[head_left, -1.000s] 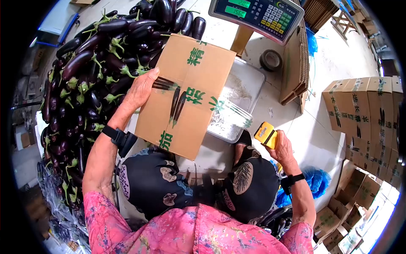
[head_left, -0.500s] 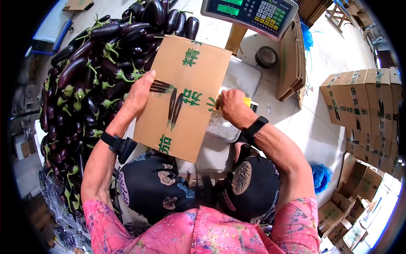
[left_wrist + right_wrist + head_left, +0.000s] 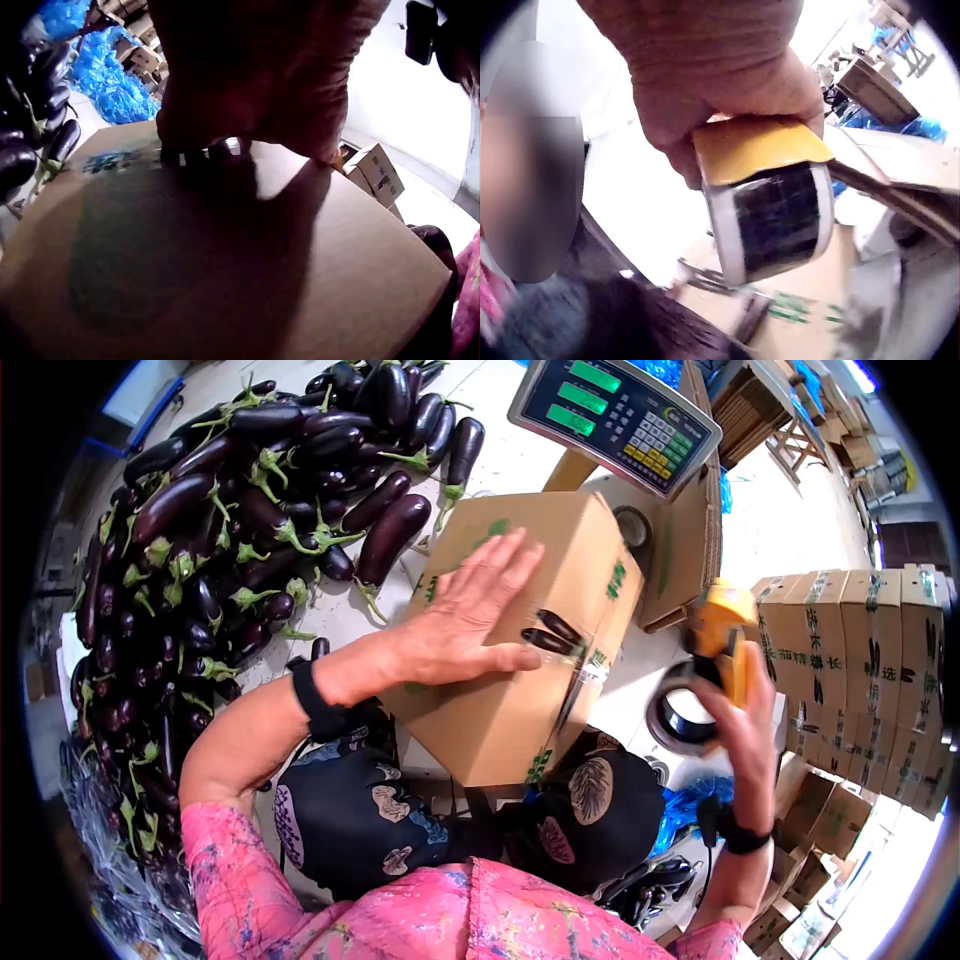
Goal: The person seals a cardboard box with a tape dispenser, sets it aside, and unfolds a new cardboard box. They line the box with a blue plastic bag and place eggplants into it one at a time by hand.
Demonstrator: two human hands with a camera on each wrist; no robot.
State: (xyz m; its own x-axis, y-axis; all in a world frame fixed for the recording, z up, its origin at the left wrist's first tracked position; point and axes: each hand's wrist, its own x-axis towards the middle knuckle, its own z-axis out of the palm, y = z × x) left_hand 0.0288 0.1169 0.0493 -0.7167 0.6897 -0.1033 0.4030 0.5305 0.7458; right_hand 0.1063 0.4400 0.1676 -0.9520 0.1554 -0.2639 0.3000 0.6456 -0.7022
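A cardboard box point(image 3: 475, 725) with green lettering and printed eggplants stands tilted in front of the knees. My left hand point(image 3: 465, 620) rests on its upper face with straight fingers and the thumb spread apart. In the left wrist view this box panel point(image 3: 225, 270) fills the lower part, under the shadowed hand point(image 3: 259, 82). Off to the right, my right hand point(image 3: 748, 725) grips a yellow tape dispenser point(image 3: 730, 610), apart from the box. The right wrist view shows the roll of tape point(image 3: 776, 217) in it.
A large heap of eggplants point(image 3: 215, 560) lies at the left. Behind the box stands a scale display point(image 3: 620, 420), with a loose tape roll point(image 3: 632, 528) nearby. Flattened cardboard point(image 3: 680, 560) leans on the right, and stacked boxes point(image 3: 850, 660) stand farther right.
The box has turned, now showing a side face. My left hand moved from its left edge onto its upper face. The right hand went in to the box, then back right with the dispenser.
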